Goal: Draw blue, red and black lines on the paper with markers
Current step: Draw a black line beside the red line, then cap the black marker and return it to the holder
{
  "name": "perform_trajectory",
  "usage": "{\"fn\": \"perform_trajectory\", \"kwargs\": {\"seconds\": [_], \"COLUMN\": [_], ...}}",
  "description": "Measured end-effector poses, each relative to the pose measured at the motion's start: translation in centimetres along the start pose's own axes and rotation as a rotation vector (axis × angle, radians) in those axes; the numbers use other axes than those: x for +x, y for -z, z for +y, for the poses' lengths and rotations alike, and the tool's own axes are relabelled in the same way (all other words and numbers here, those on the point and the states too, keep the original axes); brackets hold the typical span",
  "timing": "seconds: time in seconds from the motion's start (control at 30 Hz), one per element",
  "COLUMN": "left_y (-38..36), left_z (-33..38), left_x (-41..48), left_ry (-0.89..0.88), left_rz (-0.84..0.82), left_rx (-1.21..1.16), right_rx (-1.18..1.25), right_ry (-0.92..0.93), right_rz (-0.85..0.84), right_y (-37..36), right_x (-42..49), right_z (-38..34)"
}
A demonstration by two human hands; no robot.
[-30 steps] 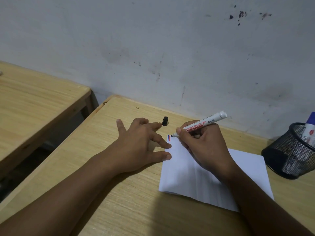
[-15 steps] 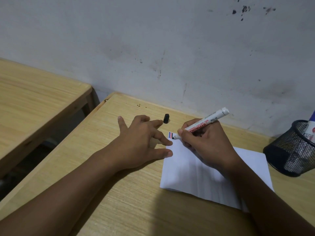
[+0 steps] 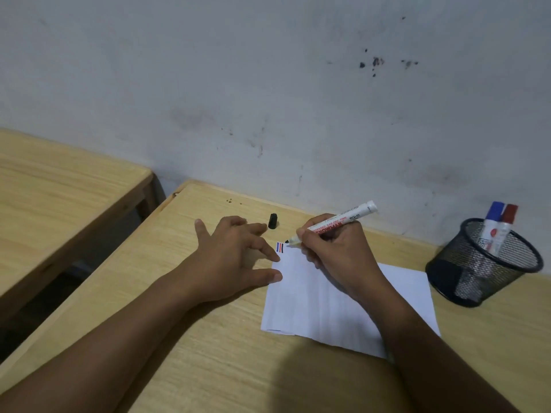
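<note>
A white sheet of paper [image 3: 322, 305] lies on the wooden desk [image 3: 208, 353]. Short blue, red and black lines [image 3: 279, 246] stand side by side in its far left corner. My right hand [image 3: 337, 254] grips an uncapped white marker [image 3: 337, 223]; its black tip hovers just right of the lines. My left hand [image 3: 235, 257] lies flat with spread fingers, two fingertips pressing the paper's left edge. The marker's black cap [image 3: 272, 221] stands on the desk beyond my left fingers.
A black mesh pen cup [image 3: 480, 263] at the right holds a blue-capped marker [image 3: 492, 222] and a red-capped marker [image 3: 507, 225]. A stained white wall [image 3: 268, 99] runs right behind the desk. A second wooden table [image 3: 59, 189] stands at the left across a gap.
A black line now stands next to the red one. The marker tip has lifted a little to the right of the lines. My left hand has stayed on the paper's edge.
</note>
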State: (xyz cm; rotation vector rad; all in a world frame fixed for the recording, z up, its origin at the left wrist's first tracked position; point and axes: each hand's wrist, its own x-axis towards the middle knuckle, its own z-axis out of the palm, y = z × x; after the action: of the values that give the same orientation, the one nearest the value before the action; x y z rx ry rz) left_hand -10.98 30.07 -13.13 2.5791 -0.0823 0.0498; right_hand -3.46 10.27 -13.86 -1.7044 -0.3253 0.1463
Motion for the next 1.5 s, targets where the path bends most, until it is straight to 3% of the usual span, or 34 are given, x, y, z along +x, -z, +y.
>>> {"fn": "perform_trajectory", "kwargs": {"seconds": [0.23, 0.43, 0.6, 0.8, 0.87, 0.93, 1.07, 1.17, 1.5], "left_y": [0.4, 0.1, 1.0, 1.8, 2.9, 4.1, 6.3, 7.2, 8.0], "left_z": [0.5, 1.9, 3.3, 5.1, 6.3, 7.9, 11.8, 14.2, 19.7], "left_x": [-0.5, 1.8, 4.7, 4.2, 3.4, 2.4, -0.4, -2.2, -4.8], "left_ry": [0.005, 0.178, 0.258, 0.203, 0.184, 0.137, -0.042, -0.172, -0.322], "left_rz": [0.040, 0.350, 0.190, 0.184, 0.234, 0.274, 0.167, 0.105, 0.087], "left_rx": [-0.034, -0.167, 0.005, 0.199, 0.107, -0.170, -0.650, -0.677, -0.687], "right_rx": [0.169, 0.171, 0.161, 0.126, 0.145, 0.183, 0.253, 0.262, 0.116], "right_ry": [0.031, 0.053, 0.039, 0.041, 0.055, 0.078, 0.166, 0.223, 0.278], "right_rz": [0.093, 0.142, 0.153, 0.155, 0.171, 0.195, 0.225, 0.239, 0.223], "right_y": [0.4, 1.9, 3.4, 5.7, 6.4, 7.0, 7.8, 8.3, 9.8], "right_x": [-1.2, -3.1, -5.3, -7.6, -8.2, -8.5, -9.2, -10.1, -13.6], "right_z": [-2.7, -5.0, -5.9, -7.1, -7.9, -8.9, -11.6, -13.7, -17.1]}}
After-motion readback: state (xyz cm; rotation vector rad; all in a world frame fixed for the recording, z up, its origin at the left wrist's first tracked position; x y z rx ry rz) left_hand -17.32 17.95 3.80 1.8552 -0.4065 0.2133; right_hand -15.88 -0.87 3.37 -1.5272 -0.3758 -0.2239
